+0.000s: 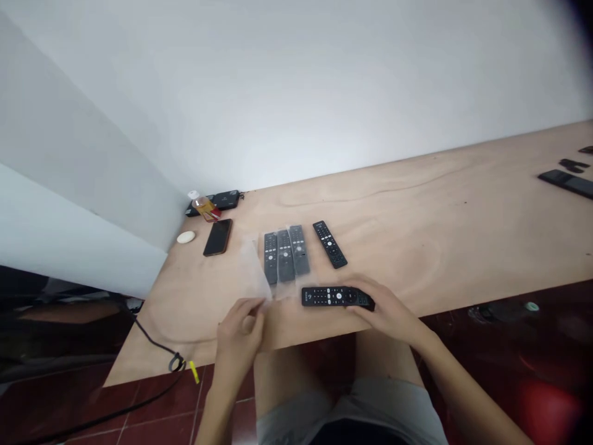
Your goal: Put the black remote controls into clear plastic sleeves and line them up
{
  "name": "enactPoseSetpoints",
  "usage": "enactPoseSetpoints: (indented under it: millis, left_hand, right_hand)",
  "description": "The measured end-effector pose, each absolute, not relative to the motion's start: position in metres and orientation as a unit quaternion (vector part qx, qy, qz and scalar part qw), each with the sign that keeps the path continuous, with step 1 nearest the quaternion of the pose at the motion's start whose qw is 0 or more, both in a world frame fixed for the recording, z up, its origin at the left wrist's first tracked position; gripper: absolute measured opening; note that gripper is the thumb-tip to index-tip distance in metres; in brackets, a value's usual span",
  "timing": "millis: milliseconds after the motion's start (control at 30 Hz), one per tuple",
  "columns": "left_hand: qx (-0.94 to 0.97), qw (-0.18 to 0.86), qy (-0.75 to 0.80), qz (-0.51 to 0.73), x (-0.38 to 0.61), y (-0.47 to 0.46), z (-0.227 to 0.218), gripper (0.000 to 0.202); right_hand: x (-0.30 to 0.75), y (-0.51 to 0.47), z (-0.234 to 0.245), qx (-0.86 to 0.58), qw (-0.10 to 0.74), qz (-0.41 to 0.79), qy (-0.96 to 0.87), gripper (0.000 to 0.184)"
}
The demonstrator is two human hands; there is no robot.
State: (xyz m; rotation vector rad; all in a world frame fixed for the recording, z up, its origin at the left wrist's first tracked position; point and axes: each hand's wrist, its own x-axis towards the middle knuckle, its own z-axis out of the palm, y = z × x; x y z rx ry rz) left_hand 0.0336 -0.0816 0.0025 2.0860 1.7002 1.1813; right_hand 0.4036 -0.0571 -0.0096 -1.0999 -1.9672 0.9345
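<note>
My left hand point(239, 334) pinches the edge of a clear plastic sleeve point(252, 272) at the front of the plywood table point(407, 228). My right hand point(384, 312) grips the end of a black TV remote control point(331, 297), which lies sideways near the table's front edge. Beyond it, several grey remotes in clear plastic point(286, 254) lie side by side. A bare black remote point(330, 245) lies at a slant to their right, out of reach of neither hand's touch.
A black phone point(217, 237), a white oval bar of soap point(186, 237), a small bottle point(202, 206) and a black box point(227, 199) sit in the far left corner. More black remotes point(567, 183) lie at far right. A black cable point(157, 341) hangs off the front edge.
</note>
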Motion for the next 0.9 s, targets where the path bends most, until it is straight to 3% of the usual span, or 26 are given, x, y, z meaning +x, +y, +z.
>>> enactPoseSetpoints:
  millis: [233, 533, 733, 900]
  left_hand:
    - [0.692, 0.2, 0.548, 0.425, 0.095, -0.089, -0.003, 0.017]
    - [0.713, 0.208, 0.53, 0.408, 0.112, -0.1, -0.002, 0.023]
    - [0.84, 0.159, 0.457, 0.245, 0.087, -0.088, 0.01, 0.046]
    - [0.849, 0.195, 0.421, 0.254, 0.076, -0.068, 0.011, 0.061]
  right_hand:
    - [0.415, -0.069, -0.005, -0.394, 0.353, 0.401, -0.748, 0.047]
    - [0.409, -0.068, -0.01, -0.384, 0.378, 0.371, -0.756, 0.043]
    - [0.411, -0.065, -0.004, -0.379, 0.35, 0.367, -0.774, 0.039]
    - [0.409, -0.059, -0.001, -0.376, 0.326, 0.376, -0.782, 0.041]
